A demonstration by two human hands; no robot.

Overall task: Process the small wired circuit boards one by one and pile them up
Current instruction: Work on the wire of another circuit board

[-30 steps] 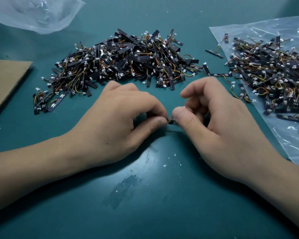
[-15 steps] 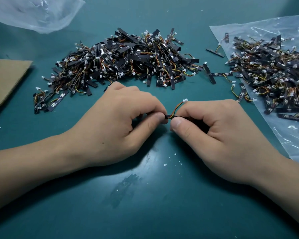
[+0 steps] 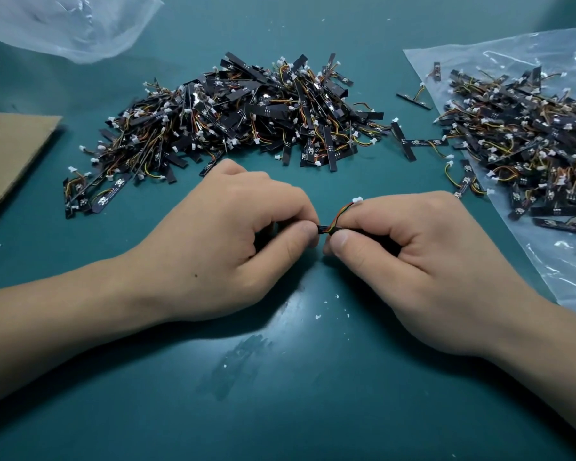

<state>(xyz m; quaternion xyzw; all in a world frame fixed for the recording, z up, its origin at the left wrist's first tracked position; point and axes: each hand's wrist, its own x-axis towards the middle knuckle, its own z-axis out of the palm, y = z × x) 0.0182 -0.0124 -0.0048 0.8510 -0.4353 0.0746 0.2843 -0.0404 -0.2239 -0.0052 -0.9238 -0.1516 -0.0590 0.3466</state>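
Note:
A small black circuit board (image 3: 326,228) with coloured wires and a white connector (image 3: 357,200) is pinched between both hands just above the green table. My left hand (image 3: 226,237) grips its left end between thumb and forefinger. My right hand (image 3: 413,261) grips its right end, and most of the board is hidden under those fingers. A large pile of wired boards (image 3: 246,114) lies beyond the hands at the centre. A second heap of boards (image 3: 526,141) rests on a clear plastic bag (image 3: 559,281) at the right.
A cardboard sheet (image 3: 10,154) lies at the left edge. A crumpled clear bag (image 3: 67,24) sits at the far left. A few loose boards (image 3: 413,141) lie between the two heaps. Small white flecks dot the green table (image 3: 280,394).
The right hand's fingers have curled down over the board, and the wire with its white connector now sticks up between the hands. The left hand has hardly moved.

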